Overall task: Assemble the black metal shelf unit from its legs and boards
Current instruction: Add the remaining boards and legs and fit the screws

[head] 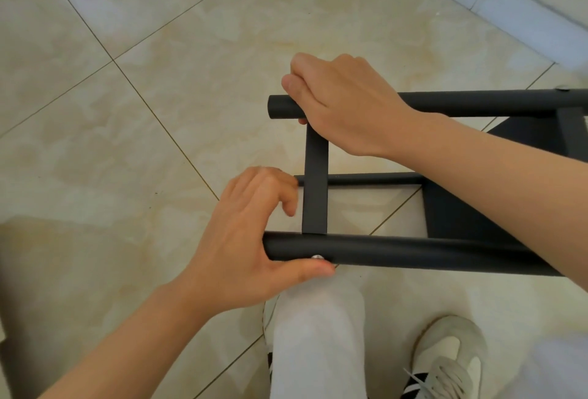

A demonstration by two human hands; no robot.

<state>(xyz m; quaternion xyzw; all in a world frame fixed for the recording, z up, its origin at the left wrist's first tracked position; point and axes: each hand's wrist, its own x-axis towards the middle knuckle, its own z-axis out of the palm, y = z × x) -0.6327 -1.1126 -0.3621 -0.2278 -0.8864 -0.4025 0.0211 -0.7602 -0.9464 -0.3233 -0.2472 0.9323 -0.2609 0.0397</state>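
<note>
The black metal shelf unit [397, 250] lies on its side on the tiled floor, its legs pointing left. My right hand [343, 102] grips the far leg [477, 104] close to its open end. My left hand [251, 239] holds the end of the near leg, thumb lying under it beside a silver screw head [317, 257]. A flat black crossbar [315, 185] joins the two legs between my hands. A lower leg [372, 179] shows behind it. A black board [458, 204] sits further right, partly hidden by my right forearm.
My knee in white trousers [318, 335] is right under the near leg. A white and black sneaker [445, 363] stands at the lower right. A white wall base [509, 7] runs along the upper right. Beige floor tiles [127, 144] spread to the left.
</note>
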